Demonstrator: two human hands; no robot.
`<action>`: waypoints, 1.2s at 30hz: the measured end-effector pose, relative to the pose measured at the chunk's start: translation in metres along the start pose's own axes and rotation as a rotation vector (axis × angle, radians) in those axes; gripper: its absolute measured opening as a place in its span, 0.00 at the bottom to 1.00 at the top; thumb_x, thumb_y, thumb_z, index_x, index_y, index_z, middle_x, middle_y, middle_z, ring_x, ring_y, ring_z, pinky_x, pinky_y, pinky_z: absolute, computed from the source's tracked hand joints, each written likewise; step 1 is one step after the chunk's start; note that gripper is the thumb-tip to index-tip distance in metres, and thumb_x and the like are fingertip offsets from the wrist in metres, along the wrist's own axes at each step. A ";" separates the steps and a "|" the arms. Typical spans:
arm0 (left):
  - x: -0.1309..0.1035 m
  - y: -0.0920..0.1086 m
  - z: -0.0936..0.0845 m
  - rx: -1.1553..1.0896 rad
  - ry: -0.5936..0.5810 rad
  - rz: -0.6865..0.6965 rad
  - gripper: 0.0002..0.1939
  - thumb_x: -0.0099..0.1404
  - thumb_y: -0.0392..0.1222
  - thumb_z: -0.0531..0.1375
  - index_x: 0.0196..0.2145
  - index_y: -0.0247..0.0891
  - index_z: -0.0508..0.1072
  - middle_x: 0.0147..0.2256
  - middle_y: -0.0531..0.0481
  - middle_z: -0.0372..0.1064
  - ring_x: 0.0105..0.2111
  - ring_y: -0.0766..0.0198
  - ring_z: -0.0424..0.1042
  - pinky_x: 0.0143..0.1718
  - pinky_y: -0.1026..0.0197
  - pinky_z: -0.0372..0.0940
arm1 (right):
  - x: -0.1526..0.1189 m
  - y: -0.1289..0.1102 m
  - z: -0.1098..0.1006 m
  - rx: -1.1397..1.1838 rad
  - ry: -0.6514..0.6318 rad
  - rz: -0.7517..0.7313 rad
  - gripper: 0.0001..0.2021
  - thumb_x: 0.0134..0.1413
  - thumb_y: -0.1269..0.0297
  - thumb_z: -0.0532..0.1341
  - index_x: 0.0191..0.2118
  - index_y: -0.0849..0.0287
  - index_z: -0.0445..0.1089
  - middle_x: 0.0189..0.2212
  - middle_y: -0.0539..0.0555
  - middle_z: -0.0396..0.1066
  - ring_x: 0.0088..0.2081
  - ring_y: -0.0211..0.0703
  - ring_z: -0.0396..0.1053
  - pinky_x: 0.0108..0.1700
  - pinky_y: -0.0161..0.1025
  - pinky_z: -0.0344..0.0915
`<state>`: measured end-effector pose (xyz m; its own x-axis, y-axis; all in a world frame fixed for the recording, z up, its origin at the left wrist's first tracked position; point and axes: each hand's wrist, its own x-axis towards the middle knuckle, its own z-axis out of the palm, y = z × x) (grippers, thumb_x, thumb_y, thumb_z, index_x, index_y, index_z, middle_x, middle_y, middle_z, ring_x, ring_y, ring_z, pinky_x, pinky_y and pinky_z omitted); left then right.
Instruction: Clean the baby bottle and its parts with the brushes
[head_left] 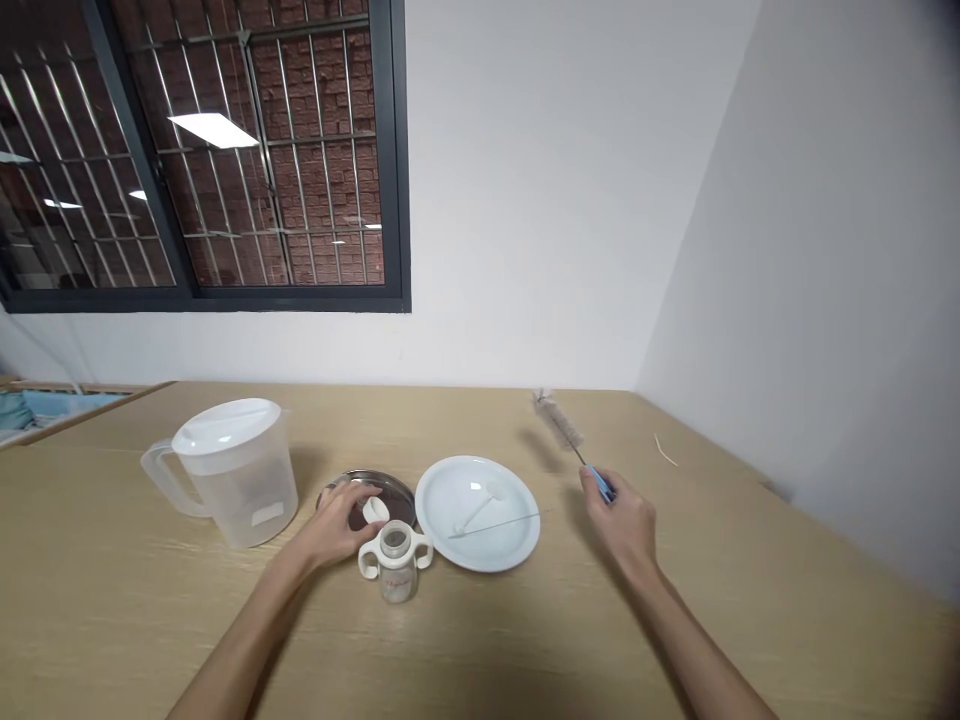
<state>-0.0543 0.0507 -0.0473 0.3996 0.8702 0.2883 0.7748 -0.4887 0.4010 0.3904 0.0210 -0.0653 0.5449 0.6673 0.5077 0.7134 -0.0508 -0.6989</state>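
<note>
My left hand (339,525) is over the near edge of a round metal tray (397,492), its thumb and fingers around a small white cap (376,510). Just in front of it stands a clear bottle (397,583) with two white handles and an open top. My right hand (621,515) grips the blue handle of a bottle brush (559,420), whose bristles point up and away to the left. Between the hands lies a white plate (480,470) with a small white piece and a thin rod on it; the rod's end sticks out past the right rim.
A translucent lidded pitcher (251,490) stands on the table at the left. A thin pale strip (664,450) lies at the right. Behind the table are a white wall (525,200) and a barred window (285,150).
</note>
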 end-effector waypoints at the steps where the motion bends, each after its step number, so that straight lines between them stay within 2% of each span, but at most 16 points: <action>1: 0.000 0.000 0.000 0.006 -0.005 -0.002 0.24 0.62 0.55 0.60 0.53 0.43 0.73 0.52 0.41 0.72 0.52 0.45 0.68 0.57 0.43 0.57 | 0.000 0.000 0.000 -0.002 -0.001 -0.004 0.25 0.55 0.43 0.54 0.40 0.60 0.77 0.34 0.61 0.78 0.37 0.55 0.75 0.40 0.42 0.63; 7: 0.000 0.000 -0.001 0.048 -0.051 -0.018 0.24 0.64 0.56 0.58 0.53 0.42 0.72 0.54 0.39 0.69 0.56 0.42 0.64 0.58 0.39 0.54 | -0.001 0.001 0.001 -0.013 0.004 -0.021 0.25 0.56 0.43 0.54 0.39 0.60 0.76 0.31 0.59 0.77 0.35 0.53 0.74 0.38 0.41 0.62; 12: 0.002 -0.001 0.001 0.092 -0.077 -0.049 0.21 0.64 0.54 0.58 0.51 0.45 0.72 0.52 0.41 0.69 0.55 0.43 0.65 0.55 0.38 0.57 | -0.001 0.003 0.000 -0.011 0.013 -0.028 0.24 0.57 0.44 0.54 0.41 0.60 0.76 0.35 0.59 0.78 0.37 0.51 0.74 0.40 0.40 0.63; 18: 0.001 -0.008 0.000 0.131 -0.077 -0.101 0.25 0.64 0.56 0.57 0.55 0.46 0.72 0.50 0.40 0.68 0.54 0.41 0.65 0.54 0.38 0.59 | 0.000 0.002 -0.001 -0.058 -0.016 -0.024 0.24 0.59 0.45 0.52 0.43 0.60 0.75 0.37 0.59 0.78 0.40 0.51 0.74 0.43 0.40 0.62; 21: 0.000 -0.011 0.000 0.140 -0.073 -0.111 0.26 0.63 0.56 0.57 0.56 0.47 0.72 0.51 0.39 0.68 0.54 0.39 0.66 0.53 0.36 0.59 | 0.001 0.004 -0.001 -0.112 -0.078 -0.017 0.23 0.61 0.46 0.51 0.44 0.59 0.74 0.39 0.59 0.78 0.41 0.51 0.74 0.42 0.39 0.62; 28: 0.001 -0.018 0.000 0.157 -0.082 -0.044 0.26 0.64 0.56 0.56 0.58 0.47 0.71 0.53 0.38 0.66 0.55 0.39 0.65 0.54 0.35 0.57 | -0.008 0.007 0.011 -0.257 -0.358 -0.024 0.18 0.63 0.50 0.51 0.36 0.57 0.71 0.33 0.59 0.77 0.36 0.51 0.73 0.35 0.38 0.58; 33: 0.002 -0.022 -0.002 0.142 -0.099 0.020 0.26 0.64 0.54 0.57 0.58 0.47 0.71 0.50 0.39 0.68 0.50 0.43 0.68 0.52 0.42 0.60 | -0.014 0.001 0.015 -0.305 -0.431 -0.062 0.18 0.65 0.51 0.48 0.38 0.59 0.68 0.33 0.60 0.75 0.34 0.49 0.71 0.33 0.38 0.55; 36: 0.002 -0.022 -0.002 0.112 -0.076 0.027 0.26 0.64 0.55 0.57 0.58 0.47 0.72 0.52 0.39 0.67 0.50 0.43 0.69 0.52 0.42 0.61 | -0.016 -0.001 0.015 -0.301 -0.466 -0.125 0.15 0.64 0.53 0.51 0.34 0.58 0.67 0.33 0.60 0.74 0.36 0.48 0.70 0.35 0.39 0.55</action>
<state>-0.0718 0.0629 -0.0539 0.4532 0.8613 0.2295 0.8116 -0.5052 0.2934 0.3746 0.0215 -0.0801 0.2446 0.9359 0.2535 0.8914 -0.1142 -0.4386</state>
